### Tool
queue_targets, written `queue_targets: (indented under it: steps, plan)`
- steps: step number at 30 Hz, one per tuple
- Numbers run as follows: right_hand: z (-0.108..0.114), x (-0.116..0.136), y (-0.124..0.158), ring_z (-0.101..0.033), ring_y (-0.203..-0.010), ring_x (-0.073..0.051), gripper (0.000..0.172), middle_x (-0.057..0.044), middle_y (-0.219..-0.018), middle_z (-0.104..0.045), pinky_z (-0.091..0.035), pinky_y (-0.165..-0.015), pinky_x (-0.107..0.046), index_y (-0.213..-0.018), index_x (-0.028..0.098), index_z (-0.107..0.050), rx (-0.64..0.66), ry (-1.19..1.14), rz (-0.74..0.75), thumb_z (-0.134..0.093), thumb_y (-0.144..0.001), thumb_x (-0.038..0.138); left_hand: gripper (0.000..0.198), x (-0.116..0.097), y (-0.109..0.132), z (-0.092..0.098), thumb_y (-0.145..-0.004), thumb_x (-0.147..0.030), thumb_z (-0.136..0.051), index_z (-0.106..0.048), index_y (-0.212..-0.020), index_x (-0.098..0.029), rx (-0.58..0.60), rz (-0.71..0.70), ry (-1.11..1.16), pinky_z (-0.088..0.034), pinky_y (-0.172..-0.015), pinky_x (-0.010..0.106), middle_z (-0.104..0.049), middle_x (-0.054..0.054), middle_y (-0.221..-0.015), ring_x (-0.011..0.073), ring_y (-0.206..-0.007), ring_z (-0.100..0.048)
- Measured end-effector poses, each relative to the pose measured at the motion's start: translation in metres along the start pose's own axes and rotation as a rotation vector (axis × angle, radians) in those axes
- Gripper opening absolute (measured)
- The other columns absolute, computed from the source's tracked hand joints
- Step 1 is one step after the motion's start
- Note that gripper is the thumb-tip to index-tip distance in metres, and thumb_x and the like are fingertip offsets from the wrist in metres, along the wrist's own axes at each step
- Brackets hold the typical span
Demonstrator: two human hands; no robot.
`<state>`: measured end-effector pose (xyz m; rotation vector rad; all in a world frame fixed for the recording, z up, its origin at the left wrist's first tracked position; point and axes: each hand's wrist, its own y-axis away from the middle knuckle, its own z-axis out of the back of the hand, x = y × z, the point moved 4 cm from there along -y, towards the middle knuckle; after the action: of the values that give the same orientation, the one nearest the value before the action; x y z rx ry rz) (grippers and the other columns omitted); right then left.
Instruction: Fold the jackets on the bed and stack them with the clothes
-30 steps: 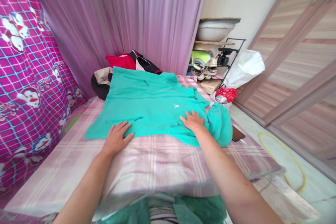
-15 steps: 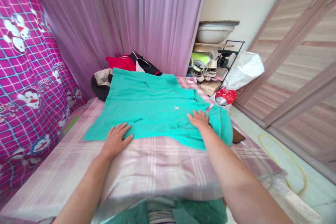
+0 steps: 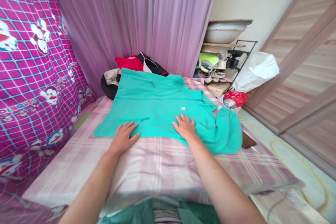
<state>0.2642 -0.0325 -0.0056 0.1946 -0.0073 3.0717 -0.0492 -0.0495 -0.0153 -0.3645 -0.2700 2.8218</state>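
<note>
A teal jacket lies spread over the plaid cloth, with a small white logo and two zippered pockets showing. Its collar end points right and one sleeve is bunched up there. My left hand rests flat on the near edge beside the hem, fingers apart, partly on the plaid cloth. Flat on the jacket below the logo is my right hand, its fingers spread. Neither hand grips the fabric.
The plaid cloth covers the table or bed surface. Red and dark clothes and a black-and-beige bundle lie behind the jacket. A phone with a white cable is at right, near a shoe rack.
My right hand has slid left across the jacket, from near the sleeve to below the logo. My left hand stays at the hem. The whole view has shifted slightly.
</note>
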Motion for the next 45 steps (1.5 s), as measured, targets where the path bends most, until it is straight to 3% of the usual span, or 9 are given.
queue_targets:
  steps: [7, 11, 14, 20, 26, 28, 31, 37, 45]
  plan:
    - [0.002, -0.003, 0.002, -0.032, -0.147, -0.028, 0.055, -0.011, -0.160, -0.038, -0.024, -0.118, -0.054, -0.150, 0.024, -0.046, -0.042, 0.024, -0.004, -0.031, -0.102, 0.048, 0.052, -0.012, -0.002, 0.003, -0.092, -0.054, -0.047, -0.064, -0.133, -0.026, -0.019, 0.010, -0.012, -0.028, -0.119, 0.058, -0.052, 0.010, -0.151, 0.0320, -0.142, -0.043]
    - [0.000, -0.002, 0.002, -0.032, -0.147, -0.027, 0.055, -0.011, -0.159, -0.039, -0.024, -0.118, -0.053, -0.150, 0.024, -0.046, -0.045, 0.034, -0.003, -0.031, -0.102, 0.047, 0.056, -0.036, -0.015, -0.002, -0.096, -0.055, -0.040, -0.053, -0.144, -0.028, -0.012, -0.052, -0.032, -0.021, -0.121, 0.061, -0.044, 0.008, -0.157, 0.0312, -0.147, -0.035]
    - [-0.001, -0.003, 0.001, -0.032, -0.147, -0.027, 0.055, -0.010, -0.159, -0.039, -0.024, -0.118, -0.053, -0.150, 0.024, -0.046, -0.044, 0.041, -0.006, -0.032, -0.102, 0.047, 0.058, -0.041, -0.024, -0.009, -0.098, -0.054, -0.034, -0.044, -0.150, -0.029, 0.031, 0.015, -0.080, -0.020, -0.120, 0.061, -0.040, 0.008, -0.159, 0.0304, -0.148, -0.033]
    - [-0.003, -0.005, 0.000, -0.031, -0.147, -0.026, 0.055, -0.010, -0.160, -0.038, -0.024, -0.118, -0.052, -0.151, 0.024, -0.044, -0.039, 0.040, -0.011, -0.032, -0.103, 0.047, 0.063, 0.003, -0.018, 0.000, -0.100, -0.053, -0.026, -0.038, -0.154, -0.023, 0.099, 0.159, -0.227, -0.022, -0.121, 0.055, -0.034, 0.008, -0.162, 0.0283, -0.150, -0.029]
    - [-0.001, -0.004, 0.002, -0.031, -0.147, -0.027, 0.055, -0.010, -0.161, -0.037, -0.024, -0.118, -0.053, -0.151, 0.023, -0.045, -0.030, 0.034, -0.009, -0.032, -0.103, 0.047, 0.061, 0.068, 0.000, 0.025, -0.099, -0.049, -0.030, -0.044, -0.150, -0.018, 0.043, 0.295, -0.286, -0.024, -0.120, 0.055, -0.042, 0.011, -0.158, 0.0305, -0.147, -0.035]
    - [0.000, -0.003, 0.002, -0.031, -0.148, -0.026, 0.055, -0.010, -0.161, -0.037, -0.023, -0.119, -0.053, -0.151, 0.023, -0.045, -0.023, 0.030, -0.014, -0.032, -0.103, 0.047, 0.059, 0.080, 0.003, 0.032, -0.099, -0.045, -0.030, -0.050, -0.145, -0.015, 0.001, 0.340, -0.266, -0.030, -0.118, 0.049, -0.047, 0.013, -0.154, 0.0290, -0.143, -0.041]
    - [0.002, -0.002, 0.003, -0.031, -0.148, -0.026, 0.055, -0.010, -0.160, -0.037, -0.023, -0.119, -0.053, -0.151, 0.023, -0.045, -0.019, 0.027, -0.017, -0.032, -0.103, 0.046, 0.057, 0.089, 0.005, 0.040, -0.099, -0.040, -0.027, -0.056, -0.138, -0.010, -0.058, 0.432, -0.231, -0.040, -0.110, 0.041, -0.058, 0.018, -0.143, 0.0276, -0.132, -0.054]
    - [0.002, -0.003, 0.002, -0.031, -0.147, -0.026, 0.055, -0.010, -0.160, -0.038, -0.023, -0.119, -0.052, -0.150, 0.023, -0.046, -0.020, 0.023, -0.017, -0.032, -0.102, 0.046, 0.054, 0.092, 0.010, 0.049, -0.096, -0.041, -0.034, -0.064, -0.126, -0.009, -0.128, 0.641, -0.222, -0.035, -0.108, 0.061, -0.067, 0.023, -0.125, 0.0370, -0.121, -0.059]
    - [0.000, -0.004, 0.002, -0.032, -0.147, -0.026, 0.055, -0.010, -0.160, -0.038, -0.022, -0.119, -0.051, -0.150, 0.023, -0.046, -0.028, 0.026, -0.015, -0.032, -0.102, 0.046, 0.050, 0.096, 0.011, 0.045, -0.094, -0.043, -0.040, -0.063, -0.132, -0.018, -0.132, 0.596, -0.113, -0.032, -0.110, 0.064, -0.064, 0.018, -0.135, 0.0361, -0.127, -0.056]
